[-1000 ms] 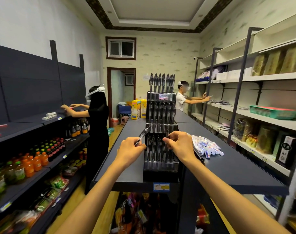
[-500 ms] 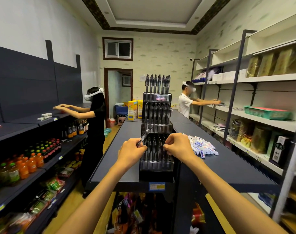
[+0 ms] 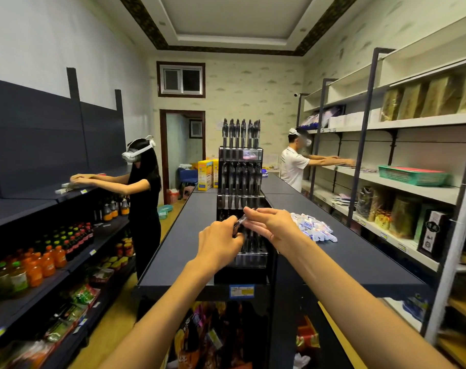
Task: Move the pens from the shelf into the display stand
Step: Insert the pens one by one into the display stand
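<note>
A tall black display stand (image 3: 240, 274) stands at the near end of the dark centre shelf (image 3: 178, 246), its tiers filled with several upright dark pens. My left hand (image 3: 218, 242) grips a pen (image 3: 240, 222) in front of the stand's lower tier. My right hand (image 3: 269, 222) meets it from the right, its fingertips pinching the pen's upper end. Both hands hide part of the lower row of pens.
A heap of small white and blue packets (image 3: 313, 226) lies on the shelf top right of the stand. Yellow boxes (image 3: 206, 174) stand at the far end. A person (image 3: 144, 193) works at the left shelving, another person (image 3: 295, 163) at the right shelving.
My right hand has left the stand's lower tier and moved left to take the tip of the pen. My left hand has shifted right with the pen.
</note>
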Demonstrator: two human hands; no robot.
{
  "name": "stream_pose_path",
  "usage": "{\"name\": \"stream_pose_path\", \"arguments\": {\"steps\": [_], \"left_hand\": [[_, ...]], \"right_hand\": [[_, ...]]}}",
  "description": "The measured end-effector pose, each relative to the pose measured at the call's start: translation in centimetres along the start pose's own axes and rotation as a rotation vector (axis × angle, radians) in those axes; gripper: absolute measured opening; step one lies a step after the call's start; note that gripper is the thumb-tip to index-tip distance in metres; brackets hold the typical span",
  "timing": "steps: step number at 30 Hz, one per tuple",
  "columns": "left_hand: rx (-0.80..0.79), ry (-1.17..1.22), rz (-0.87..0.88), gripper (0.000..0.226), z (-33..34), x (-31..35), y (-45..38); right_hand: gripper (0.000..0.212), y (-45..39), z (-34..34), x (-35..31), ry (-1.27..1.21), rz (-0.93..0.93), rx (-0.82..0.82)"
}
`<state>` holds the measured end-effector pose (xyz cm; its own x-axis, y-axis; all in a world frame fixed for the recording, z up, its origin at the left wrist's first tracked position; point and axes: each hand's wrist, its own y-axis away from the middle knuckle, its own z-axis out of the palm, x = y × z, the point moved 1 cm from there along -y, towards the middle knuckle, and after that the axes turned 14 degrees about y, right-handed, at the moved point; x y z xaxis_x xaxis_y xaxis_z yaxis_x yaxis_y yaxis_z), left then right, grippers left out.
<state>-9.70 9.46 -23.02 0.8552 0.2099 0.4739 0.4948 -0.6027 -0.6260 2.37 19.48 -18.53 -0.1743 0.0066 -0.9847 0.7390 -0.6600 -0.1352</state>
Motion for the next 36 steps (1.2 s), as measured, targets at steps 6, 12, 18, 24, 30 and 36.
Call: {"name": "stream_pose_path", "arguments": {"steps": [6,12,18,24,30,36], "left_hand": [[-0.004,0.011,0.03,0.027,-0.2,0.3,0.2],[-0.024,0.062,-0.025,0.026,-1.8,-1.4,0.0],[-0.012,0.033,0.026,0.023,-3.7,-1.4,-0.2],[-0.027,0.034,0.023,0.019,-4.6,-1.0,-0.1],[-0.04,0.059,0.009,0.018,-5.2,-0.8,0.0],[-0.045,0.049,-0.006,0.017,-5.7,-0.5,-0.5]], "right_hand": [[0.022,0.0,-0.1,0.0,0.029,-0.001,0.059],[0.017,-1.3,-2.0,-0.7,0.323,-0.236,0.301],[0.014,-2.0,-2.7,0.4,0.826,-0.427,0.435],[0.024,-2.2,-2.1,1.6,0.873,-0.435,0.417],[0.012,-2.0,-1.6,2.8,0.995,-0.405,0.352],[0.02,-1.8,-1.2,3.9,1.153,-0.316,0.292]]}}
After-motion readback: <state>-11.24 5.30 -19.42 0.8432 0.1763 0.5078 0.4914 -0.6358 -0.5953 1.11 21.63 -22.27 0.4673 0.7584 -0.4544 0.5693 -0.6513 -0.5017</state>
